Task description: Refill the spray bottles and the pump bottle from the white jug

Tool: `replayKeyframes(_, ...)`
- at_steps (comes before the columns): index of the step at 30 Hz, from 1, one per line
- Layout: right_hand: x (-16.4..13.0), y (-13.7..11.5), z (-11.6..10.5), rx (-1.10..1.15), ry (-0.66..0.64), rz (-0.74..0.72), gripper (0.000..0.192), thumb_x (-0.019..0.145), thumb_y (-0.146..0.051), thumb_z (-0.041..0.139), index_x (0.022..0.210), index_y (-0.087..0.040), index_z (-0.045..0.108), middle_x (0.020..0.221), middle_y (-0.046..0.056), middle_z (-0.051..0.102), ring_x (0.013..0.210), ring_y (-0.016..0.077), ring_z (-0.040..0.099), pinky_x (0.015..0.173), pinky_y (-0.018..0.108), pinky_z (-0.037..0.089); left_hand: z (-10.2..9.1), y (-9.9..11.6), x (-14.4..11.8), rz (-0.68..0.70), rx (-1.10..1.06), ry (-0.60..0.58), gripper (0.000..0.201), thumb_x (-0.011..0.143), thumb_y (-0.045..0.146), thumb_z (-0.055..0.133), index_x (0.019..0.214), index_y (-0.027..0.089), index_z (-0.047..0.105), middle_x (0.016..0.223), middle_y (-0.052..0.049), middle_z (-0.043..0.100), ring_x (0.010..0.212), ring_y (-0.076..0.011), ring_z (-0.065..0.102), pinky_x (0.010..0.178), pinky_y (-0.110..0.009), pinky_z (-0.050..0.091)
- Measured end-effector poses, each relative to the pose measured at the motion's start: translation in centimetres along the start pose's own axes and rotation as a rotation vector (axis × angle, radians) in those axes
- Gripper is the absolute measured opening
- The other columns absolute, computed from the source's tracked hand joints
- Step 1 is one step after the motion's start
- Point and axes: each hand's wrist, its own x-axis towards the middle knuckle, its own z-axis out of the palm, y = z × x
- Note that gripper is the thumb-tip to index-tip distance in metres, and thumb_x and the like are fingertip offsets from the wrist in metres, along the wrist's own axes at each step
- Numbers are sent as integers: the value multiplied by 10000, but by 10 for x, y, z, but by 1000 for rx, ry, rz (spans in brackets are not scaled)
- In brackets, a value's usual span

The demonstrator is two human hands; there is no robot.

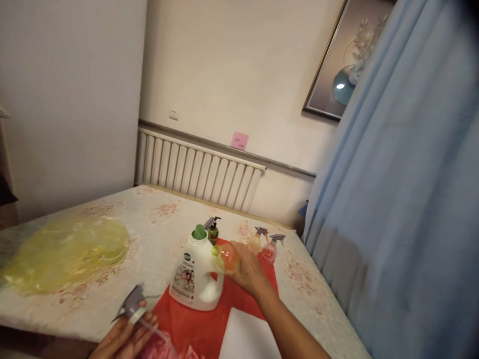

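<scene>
My left hand grips a grey spray trigger with a pale collar at the lower left. A thin tube runs from it toward something pink and clear at the bottom edge, partly cut off. In my right hand is a see-through yellowish bottle, tipped on its side with its uncapped neck pointing left. That neck is close to the handle of a large white detergent jug, which stands upright on a red cloth. A green piece shows in the jug's mouth.
Behind the jug stands a dark green pump bottle. Two spray bottles, one yellow and one pink, are beyond my right hand. A yellow plastic bag lies left on the flowered tablecloth; white paper lies in front.
</scene>
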Motion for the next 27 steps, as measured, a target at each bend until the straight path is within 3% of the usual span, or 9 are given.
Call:
replayKeyframes(3,-40,3,27,286,22,115,681,731,-339,735,1344,-257,450,1300,85,601,1164,283,573,980,413,468,45,12,-14,109,103,-114,492,704,76,776,1164,223,681,988,-71,791,956,-262,735,892,-380,595)
replayKeyframes(7,-83,4,63,403,26,246,768,641,-277,763,1348,-243,464,1336,95,587,1248,314,540,1097,475,402,102,23,-33,192,141,-217,433,704,206,816,1122,219,702,963,-66,789,944,-274,728,944,-383,560)
replayKeyframes(9,-98,4,72,440,36,277,791,617,-266,771,1348,-248,467,1328,96,595,1238,328,549,1100,499,403,124,24,-40,248,164,-266,458,712,237,816,1150,222,686,939,-55,792,943,-267,723,1020,-397,503)
replayKeyframes(12,-113,0,72,472,60,285,805,582,-240,782,1329,-254,483,1289,88,618,1204,341,569,1071,510,438,147,20,-47,332,219,-309,477,720,249,814,1173,224,666,893,-50,791,903,-244,722,1000,-385,512)
replayKeyframes(17,-123,-7,46,517,79,299,601,635,-245,730,1217,-225,580,1201,92,667,1114,317,624,996,456,507,166,12,-53,411,325,-348,493,727,310,814,1179,216,641,884,-45,792,911,-214,720,941,-311,540)
replayKeyframes(22,-131,-6,33,576,1,356,750,628,-282,731,1311,-47,532,1306,221,596,1229,381,548,1061,534,431,162,5,-51,433,466,-294,634,685,369,837,1253,218,600,941,-41,793,921,-231,730,920,-322,551)
replayKeyframes(27,-136,-5,35,604,42,370,729,631,-284,728,1309,-79,555,1299,208,605,1224,380,556,1063,529,427,159,-7,-49,417,574,-350,530,707,388,817,1184,247,635,976,-17,788,946,-205,724,899,-263,541)
